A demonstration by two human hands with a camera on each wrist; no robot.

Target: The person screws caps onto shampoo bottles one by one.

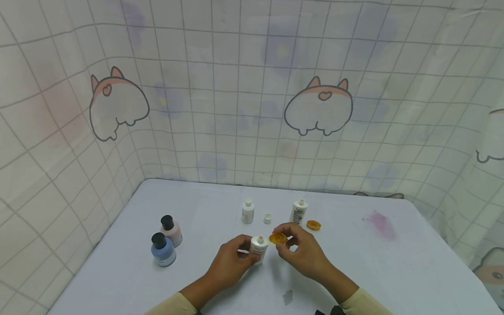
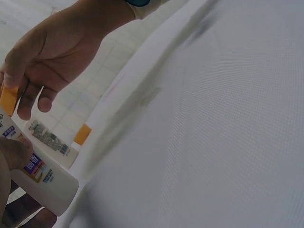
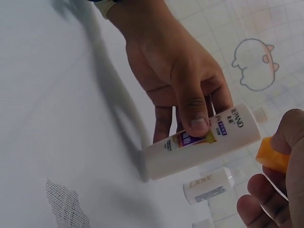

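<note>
A white REPAND-labelled bottle (image 1: 258, 249) is at the lower centre of the head view, uncapped, the left hand's (image 1: 230, 264) fingers clamped round its body. The right hand (image 1: 304, 254) has its fingers clamped on an orange cap (image 1: 278, 238), just beside the bottle's top. Beyond, at centre right, an uncapped Dove bottle (image 1: 298, 212) stands on the desk (image 1: 397, 267), a second orange cap (image 1: 313, 225) near it. At centre, a small white bottle (image 1: 247, 212) stands near a white cap (image 1: 267, 218). At lower left, black-capped blue (image 1: 163, 253) and pink (image 1: 176, 235) bottles stand close together.
</note>
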